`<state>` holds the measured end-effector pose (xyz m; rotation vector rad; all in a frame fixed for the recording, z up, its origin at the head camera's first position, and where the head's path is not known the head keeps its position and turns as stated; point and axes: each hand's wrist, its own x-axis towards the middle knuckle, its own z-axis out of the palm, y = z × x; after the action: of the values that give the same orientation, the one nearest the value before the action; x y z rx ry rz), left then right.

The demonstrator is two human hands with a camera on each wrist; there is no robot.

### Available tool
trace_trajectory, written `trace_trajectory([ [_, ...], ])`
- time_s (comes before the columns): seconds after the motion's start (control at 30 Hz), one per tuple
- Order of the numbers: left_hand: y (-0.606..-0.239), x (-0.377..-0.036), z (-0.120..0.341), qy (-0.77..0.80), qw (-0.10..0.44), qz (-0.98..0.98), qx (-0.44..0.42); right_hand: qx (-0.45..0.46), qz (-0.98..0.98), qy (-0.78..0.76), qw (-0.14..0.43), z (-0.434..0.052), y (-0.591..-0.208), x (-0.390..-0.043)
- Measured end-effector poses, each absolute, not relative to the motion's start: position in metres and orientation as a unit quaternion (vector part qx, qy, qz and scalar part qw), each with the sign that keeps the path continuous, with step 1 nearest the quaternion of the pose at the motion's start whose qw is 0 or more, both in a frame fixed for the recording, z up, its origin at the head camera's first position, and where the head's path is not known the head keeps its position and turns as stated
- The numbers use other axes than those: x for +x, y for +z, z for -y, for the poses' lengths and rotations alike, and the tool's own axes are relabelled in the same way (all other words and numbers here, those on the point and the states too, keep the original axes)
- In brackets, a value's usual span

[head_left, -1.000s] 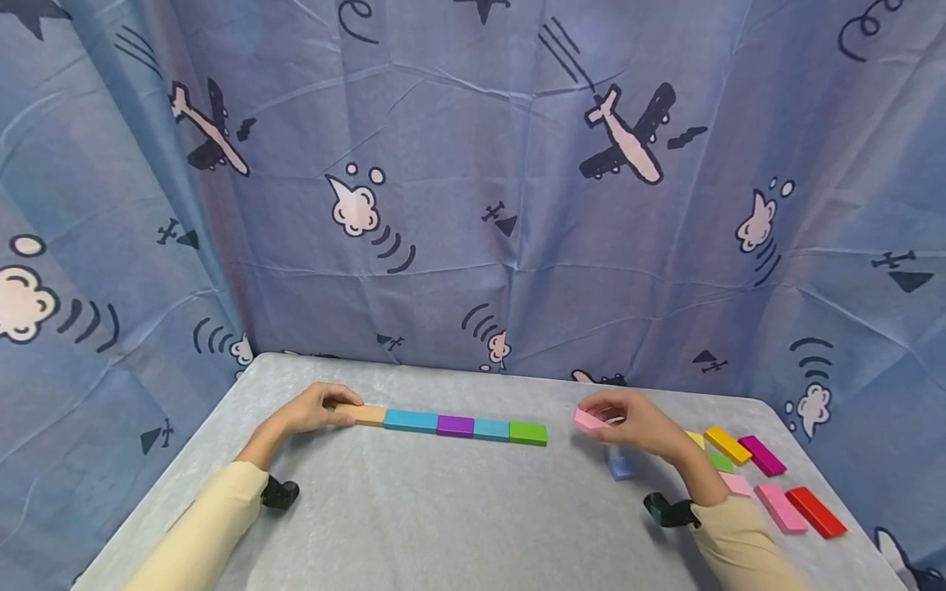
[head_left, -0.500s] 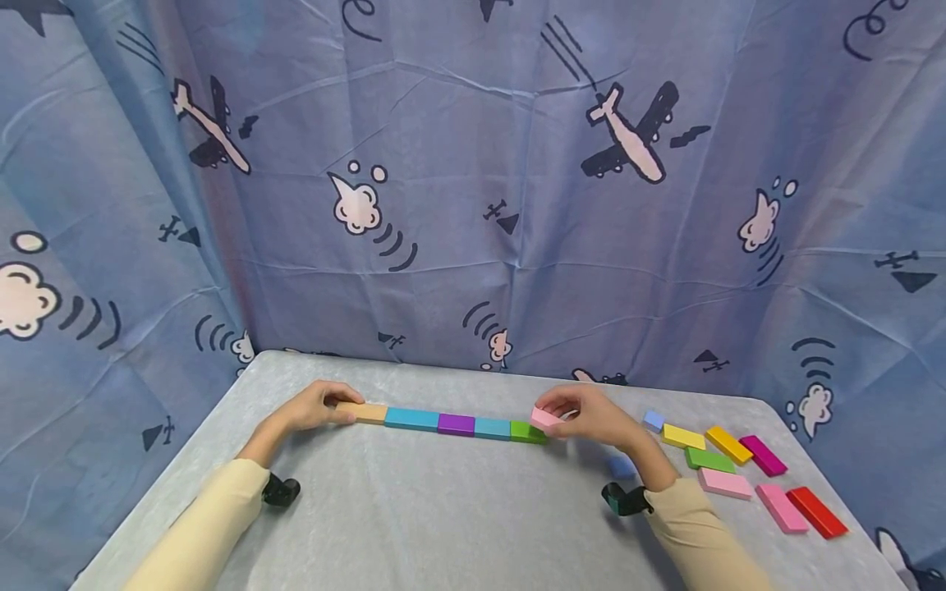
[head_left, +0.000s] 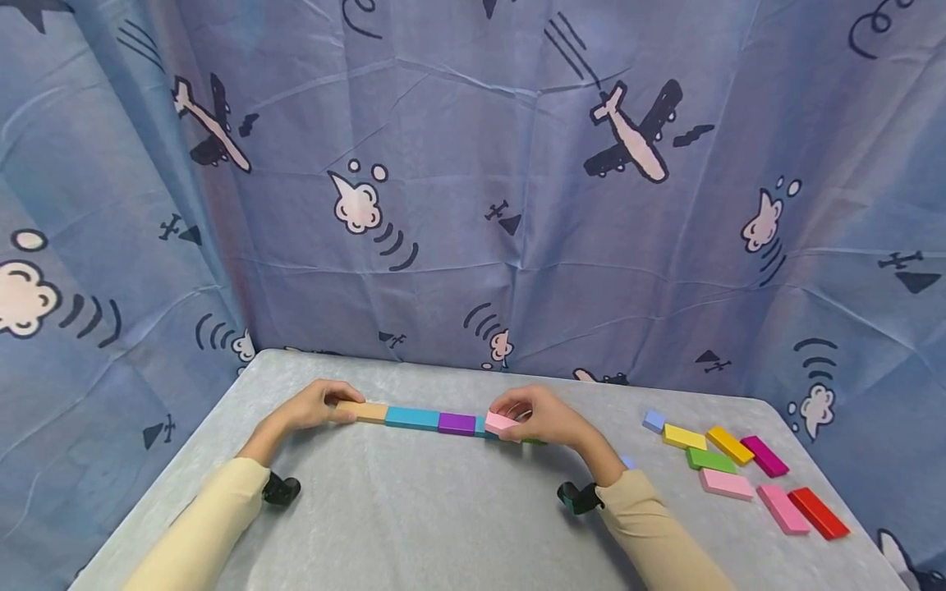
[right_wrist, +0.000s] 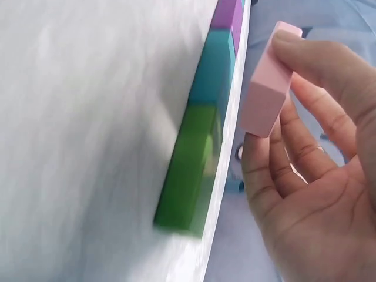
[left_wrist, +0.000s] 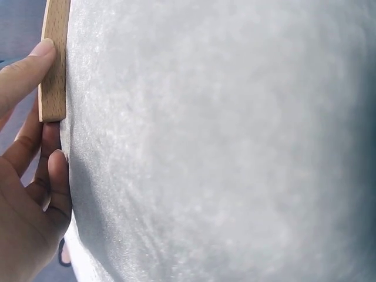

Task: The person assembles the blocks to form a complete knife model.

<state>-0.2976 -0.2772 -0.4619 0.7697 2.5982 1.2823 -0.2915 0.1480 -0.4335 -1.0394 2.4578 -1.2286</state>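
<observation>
A row of wooden blocks runs across the table: a plain wood block (head_left: 372,413), a long blue block (head_left: 412,419), a purple block (head_left: 456,424), a shorter blue block (right_wrist: 212,64) and a green block (right_wrist: 185,170). My left hand (head_left: 314,406) grips the plain block at the row's left end, its thumb along one side in the left wrist view. Between thumb and fingers my right hand (head_left: 548,419) pinches a pink block (right_wrist: 267,88), held raised beside the row in the right wrist view. In the head view it overlaps the shorter blue block, and the hand mostly covers the green one.
Loose blocks lie at the table's right: a small blue one (head_left: 654,421), yellow (head_left: 684,437), orange-yellow (head_left: 730,445), magenta (head_left: 764,456), green (head_left: 711,460), light pink (head_left: 727,484), pink (head_left: 782,509) and red (head_left: 818,513). A patterned curtain (head_left: 443,205) hangs behind the table.
My right hand has carried the pink block leftward, past the green block to over the shorter blue one. My left hand stays on the plain wood block, and the row has not moved.
</observation>
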Motion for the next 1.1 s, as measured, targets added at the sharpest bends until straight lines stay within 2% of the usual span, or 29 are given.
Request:
trace_trajectory([
  [0.4, -0.464, -0.298, 0.279, 0.428, 0.063, -0.860, 0.269, -0.377, -0.819, -0.414, 0.125, -0.098, -0.439, -0.290],
  [0.63, -0.463, -0.297, 0.282, 0.442, 0.043, -0.840, 0.312, -0.383, -0.819, -0.406, 0.130, -0.083, -0.445, -0.291],
  [0.87, -0.463, -0.298, 0.280, 0.428, 0.067, -0.863, 0.261, -0.381, -0.818, -0.411, 0.131, -0.075, -0.446, -0.290],
  [1.1, -0.462, -0.298, 0.278, 0.429, 0.068, -0.863, 0.257, -0.380, -0.822, -0.402, 0.134, -0.070, -0.446, -0.290],
])
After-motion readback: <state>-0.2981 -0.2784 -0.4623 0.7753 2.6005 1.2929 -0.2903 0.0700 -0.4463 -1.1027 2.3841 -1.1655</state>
